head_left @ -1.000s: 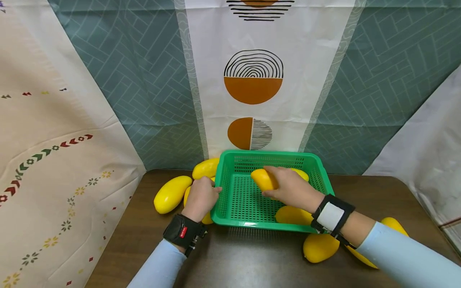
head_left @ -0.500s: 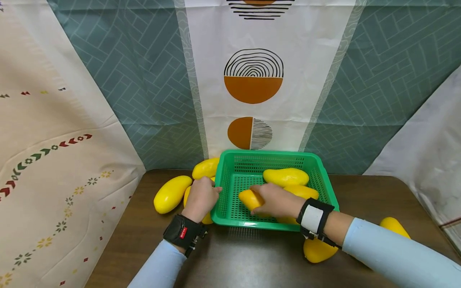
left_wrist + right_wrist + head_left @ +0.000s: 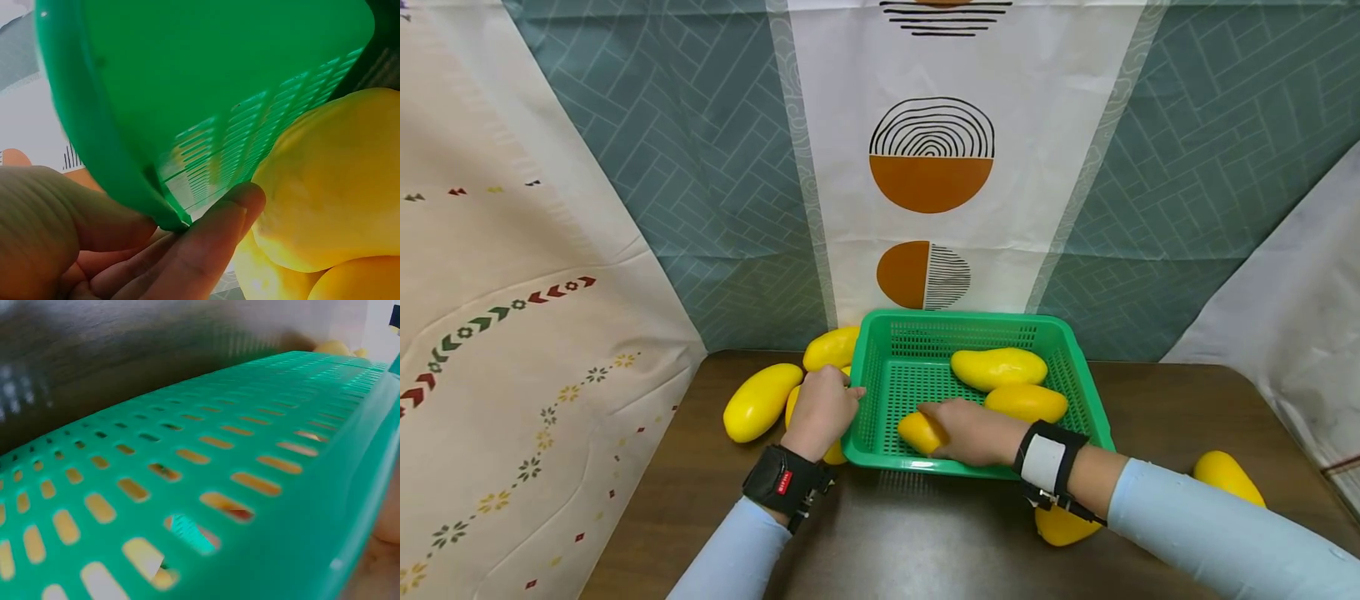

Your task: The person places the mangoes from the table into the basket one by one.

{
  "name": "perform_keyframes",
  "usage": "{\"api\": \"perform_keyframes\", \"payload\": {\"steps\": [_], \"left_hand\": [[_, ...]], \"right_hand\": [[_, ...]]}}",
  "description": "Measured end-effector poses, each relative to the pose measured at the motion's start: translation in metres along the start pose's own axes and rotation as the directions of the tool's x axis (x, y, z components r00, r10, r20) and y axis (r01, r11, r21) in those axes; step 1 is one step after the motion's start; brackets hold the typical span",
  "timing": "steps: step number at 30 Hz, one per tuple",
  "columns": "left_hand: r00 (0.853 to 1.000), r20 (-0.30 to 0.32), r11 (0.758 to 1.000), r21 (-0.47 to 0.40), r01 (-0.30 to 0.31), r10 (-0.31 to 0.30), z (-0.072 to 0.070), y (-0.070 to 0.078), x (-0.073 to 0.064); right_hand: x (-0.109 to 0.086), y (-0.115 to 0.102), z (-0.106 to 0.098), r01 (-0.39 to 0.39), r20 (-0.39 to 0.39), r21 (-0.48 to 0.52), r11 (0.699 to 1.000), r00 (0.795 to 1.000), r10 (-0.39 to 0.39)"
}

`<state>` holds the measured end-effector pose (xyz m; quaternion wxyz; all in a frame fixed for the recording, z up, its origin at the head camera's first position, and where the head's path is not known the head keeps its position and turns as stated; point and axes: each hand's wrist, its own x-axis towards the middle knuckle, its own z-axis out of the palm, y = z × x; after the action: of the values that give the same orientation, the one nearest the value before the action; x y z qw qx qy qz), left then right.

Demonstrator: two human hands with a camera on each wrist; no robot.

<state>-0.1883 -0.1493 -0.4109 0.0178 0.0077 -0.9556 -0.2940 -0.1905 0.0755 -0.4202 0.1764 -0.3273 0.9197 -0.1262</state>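
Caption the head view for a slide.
Left grip pinches a green plastic basket by its rim; right grip holds a yellow mango inside it.

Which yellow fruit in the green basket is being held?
The leftmost fruit in the green basket, gripped by the right hand; the other fruits visible there lie unheld, farther back and right.

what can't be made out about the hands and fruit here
Head view: number of fruits covered by the left hand.
Head view: part of the held fruit, behind the right hand.
Head view: lower end of the far-right fruit, behind the right sleeve.
Left wrist view: right side of the large fruit, past the edge.
Right wrist view: the grip, behind the basket wall.
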Motion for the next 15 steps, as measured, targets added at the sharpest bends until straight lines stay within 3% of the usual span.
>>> {"api": "perform_keyframes", "payload": {"steps": [8, 15], "left_hand": [[1.0, -0.008, 1.0, -0.001, -0.003, 0.003, 0.0004, 0.0005, 0.001], [1.0, 0.003, 1.0, -0.005, 0.018, -0.018, -0.0005, 0.0012, 0.0007]], "right_hand": [[0.0022, 0.0026, 0.0016, -0.003, 0.067, 0.028, 1.0, 0.998, 0.001], [0.0029, 0.0037, 0.0021, -0.014, 0.079, 0.047, 0.999, 0.997, 0.01]]}}
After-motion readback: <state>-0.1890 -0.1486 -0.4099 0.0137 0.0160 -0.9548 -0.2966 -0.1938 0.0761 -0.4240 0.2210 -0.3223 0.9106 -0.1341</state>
